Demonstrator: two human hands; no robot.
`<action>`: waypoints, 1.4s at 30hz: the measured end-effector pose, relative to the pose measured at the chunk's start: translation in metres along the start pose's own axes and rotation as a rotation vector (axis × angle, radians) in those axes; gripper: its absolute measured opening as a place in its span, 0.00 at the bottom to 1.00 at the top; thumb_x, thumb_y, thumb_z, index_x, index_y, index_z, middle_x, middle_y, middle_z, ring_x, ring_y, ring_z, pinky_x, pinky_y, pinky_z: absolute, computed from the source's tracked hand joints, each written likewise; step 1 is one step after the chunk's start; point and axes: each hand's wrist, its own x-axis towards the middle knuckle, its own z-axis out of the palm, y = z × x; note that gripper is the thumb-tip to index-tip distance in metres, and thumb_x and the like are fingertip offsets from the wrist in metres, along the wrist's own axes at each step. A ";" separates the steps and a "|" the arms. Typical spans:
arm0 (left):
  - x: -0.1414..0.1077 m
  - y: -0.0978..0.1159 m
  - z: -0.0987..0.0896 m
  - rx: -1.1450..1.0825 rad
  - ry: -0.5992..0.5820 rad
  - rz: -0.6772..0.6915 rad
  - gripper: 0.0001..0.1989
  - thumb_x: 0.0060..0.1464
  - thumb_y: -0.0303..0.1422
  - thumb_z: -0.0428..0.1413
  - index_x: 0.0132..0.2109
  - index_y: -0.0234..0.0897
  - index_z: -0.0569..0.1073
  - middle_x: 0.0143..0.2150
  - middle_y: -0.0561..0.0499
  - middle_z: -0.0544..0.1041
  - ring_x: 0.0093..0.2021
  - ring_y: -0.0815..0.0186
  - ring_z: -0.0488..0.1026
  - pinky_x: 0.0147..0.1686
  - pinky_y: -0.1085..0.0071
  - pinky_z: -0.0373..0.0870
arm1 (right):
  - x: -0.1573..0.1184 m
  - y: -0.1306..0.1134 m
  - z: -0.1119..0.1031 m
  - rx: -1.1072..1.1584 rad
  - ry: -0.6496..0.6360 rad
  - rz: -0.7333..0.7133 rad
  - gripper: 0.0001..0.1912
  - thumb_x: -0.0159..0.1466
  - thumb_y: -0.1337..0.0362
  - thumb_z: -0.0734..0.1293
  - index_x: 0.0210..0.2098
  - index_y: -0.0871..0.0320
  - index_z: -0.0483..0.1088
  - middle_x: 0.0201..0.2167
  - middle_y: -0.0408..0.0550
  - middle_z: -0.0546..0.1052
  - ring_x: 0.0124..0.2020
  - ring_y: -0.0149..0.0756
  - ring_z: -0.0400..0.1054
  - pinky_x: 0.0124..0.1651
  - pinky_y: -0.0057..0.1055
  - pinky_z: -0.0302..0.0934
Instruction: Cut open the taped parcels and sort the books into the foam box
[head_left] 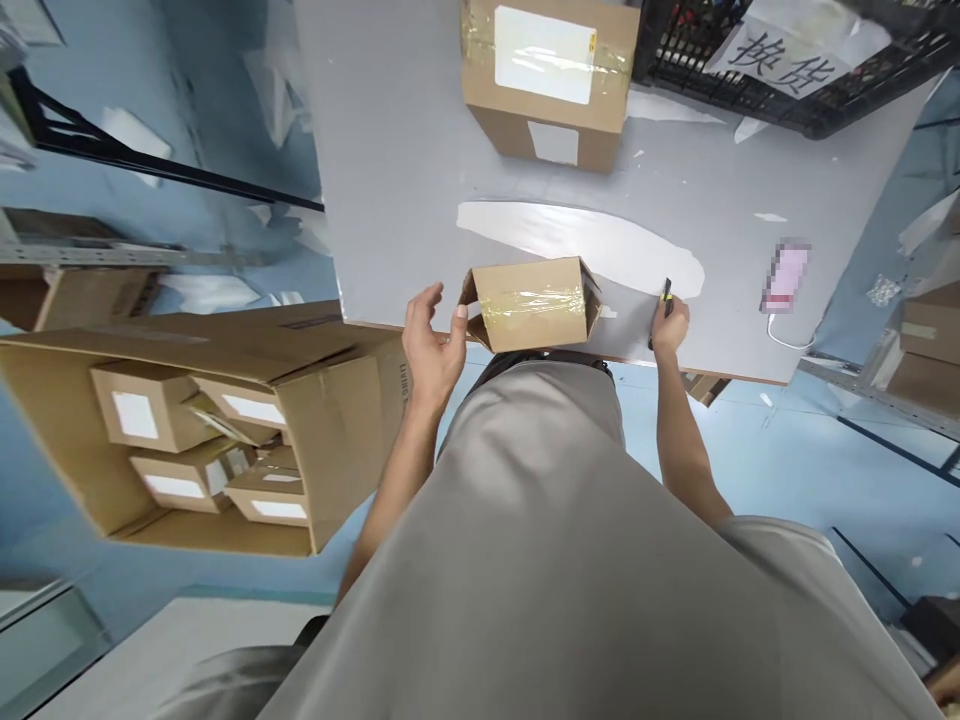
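Note:
A small cardboard box (534,305) with shiny tape along its side lies at the table's near edge, flaps standing out at both ends. My left hand (435,345) is beside its left end, fingers apart and curved; the thumb is close to the flaps, and whether it touches them I cannot tell. To the right of the box, my right hand (670,325) is closed around a dark utility knife (667,290) with a yellow detail, its tip pointing away from me. A glossy white sheet of backing paper (577,232) lies just beyond the box.
On the grey table (397,150) stand a larger taped carton (547,80) and a black plastic crate (750,80) at the back. A pink phone (786,275) with a white cable lies right. A big open carton (337,440) holding several small boxes is at left.

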 end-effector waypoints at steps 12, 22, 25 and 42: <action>-0.002 0.009 0.022 -0.155 0.005 -0.105 0.24 0.76 0.52 0.60 0.62 0.40 0.84 0.60 0.41 0.86 0.52 0.58 0.87 0.42 0.69 0.84 | -0.068 -0.093 -0.029 0.517 -0.118 -0.454 0.35 0.80 0.32 0.63 0.67 0.52 0.78 0.62 0.61 0.81 0.55 0.49 0.80 0.58 0.47 0.81; 0.009 0.055 0.034 -0.420 -0.223 0.148 0.26 0.80 0.53 0.55 0.67 0.41 0.84 0.63 0.40 0.85 0.63 0.55 0.84 0.61 0.60 0.85 | -0.057 -0.088 -0.033 0.508 0.067 -0.436 0.40 0.78 0.30 0.61 0.72 0.53 0.75 0.67 0.64 0.80 0.71 0.58 0.75 0.77 0.63 0.68; 0.025 0.035 0.055 -0.446 -0.210 0.018 0.25 0.78 0.51 0.57 0.68 0.41 0.82 0.68 0.38 0.83 0.67 0.53 0.82 0.70 0.54 0.80 | -0.030 -0.062 -0.041 0.624 0.079 -0.363 0.43 0.75 0.26 0.63 0.65 0.56 0.79 0.65 0.64 0.83 0.66 0.57 0.78 0.75 0.59 0.70; 0.070 0.003 0.055 -0.743 -0.292 -0.529 0.31 0.67 0.40 0.67 0.72 0.35 0.72 0.48 0.42 0.91 0.50 0.54 0.88 0.68 0.51 0.79 | -0.038 -0.055 0.009 0.833 -0.144 -0.136 0.37 0.67 0.27 0.68 0.50 0.55 0.81 0.53 0.58 0.89 0.60 0.52 0.81 0.69 0.51 0.74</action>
